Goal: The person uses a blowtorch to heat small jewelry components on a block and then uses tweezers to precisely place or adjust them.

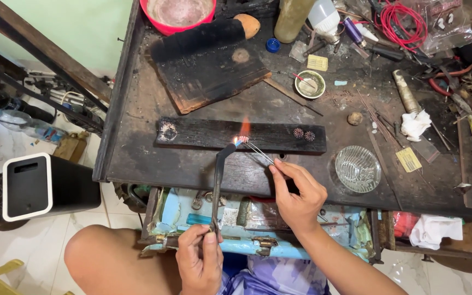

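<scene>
1. Nearest the camera, the left hand (pixel 199 261) is closed in a fist around the lower end of a thin dark torch pipe (pixel 217 180), which rises from the hand toward the bench.
2. At the pipe's tip a small flame (pixel 244 129) burns, blue at the root and orange above, against a long charred wooden block (pixel 208 134).
3. To the right, the right hand (pixel 297 194) pinches a pair of slim metal tweezers (pixel 259 152) between thumb and fingers; their points reach up and left into the base of the flame.
4. What the tweezers hold at the flame is too small and too bright to make out.
5. Near the right end of the same block lie two small round ornaments (pixel 304 134), dark and finely patterned, just beside each other and well apart from the flame.
6. Right of the hand, a clear ribbed glass dish (pixel 358 168) stands on the blackened workbench (pixel 137 158).
7. Farther back lie a larger burnt board (pixel 208 68), a small green-rimmed bowl (pixel 310 84) and a red basin (pixel 178 13).
</scene>
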